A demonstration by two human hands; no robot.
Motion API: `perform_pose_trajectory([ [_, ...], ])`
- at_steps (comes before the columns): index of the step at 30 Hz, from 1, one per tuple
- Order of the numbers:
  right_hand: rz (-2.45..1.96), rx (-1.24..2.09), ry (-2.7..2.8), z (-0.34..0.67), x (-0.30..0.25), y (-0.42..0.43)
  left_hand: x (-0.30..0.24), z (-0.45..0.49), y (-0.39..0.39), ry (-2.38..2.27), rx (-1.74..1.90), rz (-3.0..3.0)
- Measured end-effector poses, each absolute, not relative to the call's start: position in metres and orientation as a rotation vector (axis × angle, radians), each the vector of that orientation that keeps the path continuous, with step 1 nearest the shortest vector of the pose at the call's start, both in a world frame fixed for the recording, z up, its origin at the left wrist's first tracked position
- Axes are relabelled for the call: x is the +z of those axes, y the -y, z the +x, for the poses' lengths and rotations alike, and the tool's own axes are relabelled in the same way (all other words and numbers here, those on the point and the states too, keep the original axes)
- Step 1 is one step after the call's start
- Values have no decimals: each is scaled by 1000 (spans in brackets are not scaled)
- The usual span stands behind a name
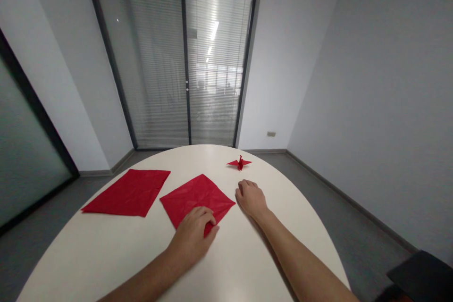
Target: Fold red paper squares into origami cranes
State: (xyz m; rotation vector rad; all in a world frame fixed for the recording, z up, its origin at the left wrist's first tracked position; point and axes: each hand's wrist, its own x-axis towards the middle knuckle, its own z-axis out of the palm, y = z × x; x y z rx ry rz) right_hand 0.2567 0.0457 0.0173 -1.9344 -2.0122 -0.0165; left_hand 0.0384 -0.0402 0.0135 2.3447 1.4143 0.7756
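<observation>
A creased square of red paper (203,191) lies flat on the white round table, one corner toward me. My left hand (196,226) rests over its near part, fingers slightly bent and thumb apart, with red paper showing between them; it covers the near corner. To the right of the sheet, my right hand (250,197) sits on the tabletop with its fingers curled in and nothing visible in them. Just beyond that hand stands a red folded paper crane (240,163) with its wings spread.
Another red paper stack or sheet (130,193) lies at the left of the round table (226,264). Past the far edge are a glass partition with blinds (159,66) and a wall socket (271,134). A dark chair (424,273) stands at the lower right.
</observation>
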Motion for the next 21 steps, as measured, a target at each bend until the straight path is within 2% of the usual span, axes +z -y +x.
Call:
perform_pose_trajectory([
  [5, -1567, 87, 2020, 238, 29, -34, 18, 40, 47, -1176, 729, 2358],
  [9, -1225, 274, 2289, 215, 26, -17, 20, 44, 51, -1021, 714, 2365],
  [14, -1404, 408, 2485, 207, 15, -9, 21, 37, 37, -1395, 755, 2329],
  [18, -1550, 382, 2448, 197, 13, -2, 6, 23, 17, -1563, 784, 2391],
  [21, -1579, 359, 2434, 189, 12, 3, -8, 15, 7, -1584, 624, 2453],
])
